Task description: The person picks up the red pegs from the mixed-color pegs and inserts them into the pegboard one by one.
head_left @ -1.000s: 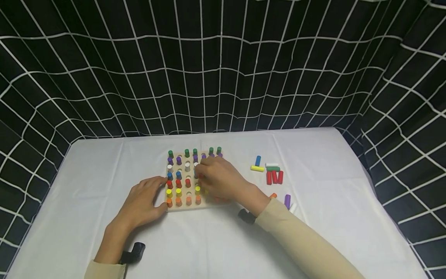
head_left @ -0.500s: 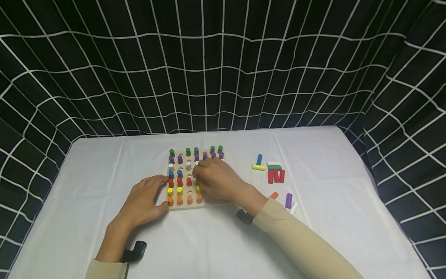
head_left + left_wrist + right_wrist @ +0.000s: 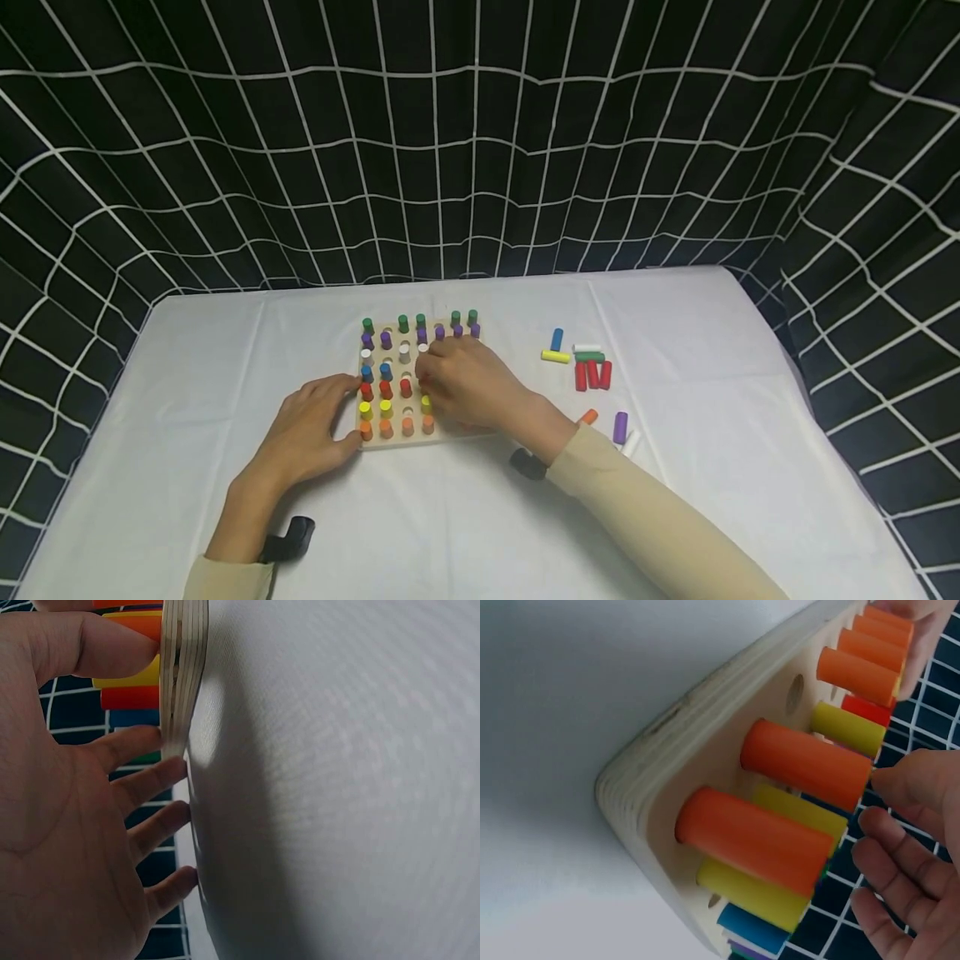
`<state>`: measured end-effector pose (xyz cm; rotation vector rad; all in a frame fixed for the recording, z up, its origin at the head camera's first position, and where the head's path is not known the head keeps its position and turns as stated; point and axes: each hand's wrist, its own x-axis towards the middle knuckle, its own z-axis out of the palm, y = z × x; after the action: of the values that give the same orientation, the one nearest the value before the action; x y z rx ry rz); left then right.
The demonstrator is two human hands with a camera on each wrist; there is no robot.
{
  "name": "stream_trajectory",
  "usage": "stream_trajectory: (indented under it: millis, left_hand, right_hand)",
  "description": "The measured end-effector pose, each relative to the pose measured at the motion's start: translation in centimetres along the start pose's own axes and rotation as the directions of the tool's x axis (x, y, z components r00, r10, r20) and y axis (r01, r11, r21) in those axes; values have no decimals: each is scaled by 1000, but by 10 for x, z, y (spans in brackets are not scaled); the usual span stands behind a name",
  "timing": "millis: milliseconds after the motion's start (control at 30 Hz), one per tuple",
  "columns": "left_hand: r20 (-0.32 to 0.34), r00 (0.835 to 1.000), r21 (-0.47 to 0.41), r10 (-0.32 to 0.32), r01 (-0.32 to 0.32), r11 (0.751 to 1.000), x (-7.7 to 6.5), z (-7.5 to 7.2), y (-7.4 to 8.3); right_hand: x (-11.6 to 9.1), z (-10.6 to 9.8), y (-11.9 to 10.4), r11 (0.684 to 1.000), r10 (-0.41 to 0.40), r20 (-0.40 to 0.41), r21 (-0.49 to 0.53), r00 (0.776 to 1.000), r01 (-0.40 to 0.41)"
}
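A wooden pegboard [image 3: 442,442] stands on the white cloth, with rows of coloured pegs upright in its holes. My left hand [image 3: 307,429] rests at its left side, thumb at the near corner and index finger further up. The other left fingers [image 3: 161,836] spread past the board's edge, in the left wrist view. Over the board's middle, my right hand [image 3: 472,379] pinches a red peg [image 3: 423,381] at its fingertips, in line with the red row. In the right wrist view, orange pegs [image 3: 757,840] hide the tips of the thumb and index finger.
Right of the board lie loose pegs: several red ones [image 3: 593,375], a yellow peg [image 3: 555,357], a blue peg [image 3: 557,339] and a green peg [image 3: 589,357]. A purple peg [image 3: 620,427] lies nearer the right forearm. A black gridded curtain [image 3: 450,150] surrounds the table.
My right hand has shifted slightly left over the board, and the red peg has come into sight at its fingertips. The left hand stays at the board's left side.
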<state>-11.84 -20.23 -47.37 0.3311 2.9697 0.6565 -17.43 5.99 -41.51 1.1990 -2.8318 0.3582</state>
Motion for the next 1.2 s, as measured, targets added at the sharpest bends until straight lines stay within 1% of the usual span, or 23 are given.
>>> stream_trajectory:
  millis: [267,433,567,800,1200]
  left_hand:
    - [-6,1000,11,-7,7,1000,0,-2,3]
    - [-9,1000,2,0,0,1000,-1,-3,5]
    - [-6,1000,-3,-2,2,1000,-1,-2,4]
    - [-4,1000,-4,-14,14,1000,-1,1,1]
    - [-1,1000,-2,-10,10,1000,1,1,2]
  right_hand:
    - [-10,-6,3,998,53,1,34,999,-53]
    - [-21,-7,5,996,83,-8,31,997,-83]
    - [-31,-8,8,991,125,-19,54,992,-124]
    - [-45,-11,22,984,167,-58,68,984,-163]
    - [-67,-10,47,971,237,-93,65,967,-232]
